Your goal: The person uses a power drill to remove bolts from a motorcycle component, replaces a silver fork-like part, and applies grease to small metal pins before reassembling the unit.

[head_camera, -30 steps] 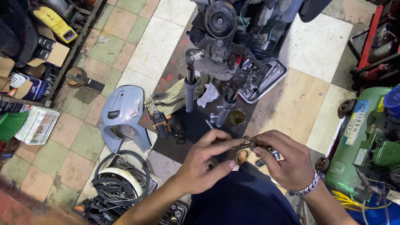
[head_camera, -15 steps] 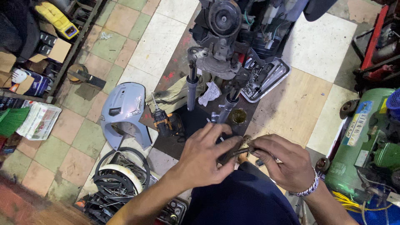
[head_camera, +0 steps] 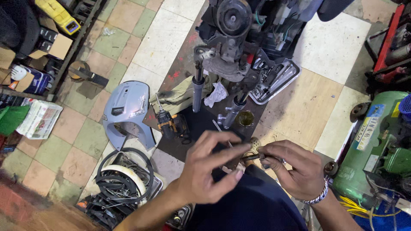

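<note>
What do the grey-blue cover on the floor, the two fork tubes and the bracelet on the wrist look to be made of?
Grey-blue cover: probably moulded plastic, smooth with a soft sheen and curved edges.
Fork tubes: metal, likely steel or aluminium, judging by the silvery, reflective cylinder surfaces.
Bracelet on the right hand: looks like silver-coloured metal links, shiny; the exact metal cannot be told.

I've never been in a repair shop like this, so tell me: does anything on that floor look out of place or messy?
Yes. A grey scooter body panel lies loose on the tiled floor, off the stripped-down front end beside it. A crumpled white rag sits between the two fork tubes, and dark stains mark the tiles there.
</note>
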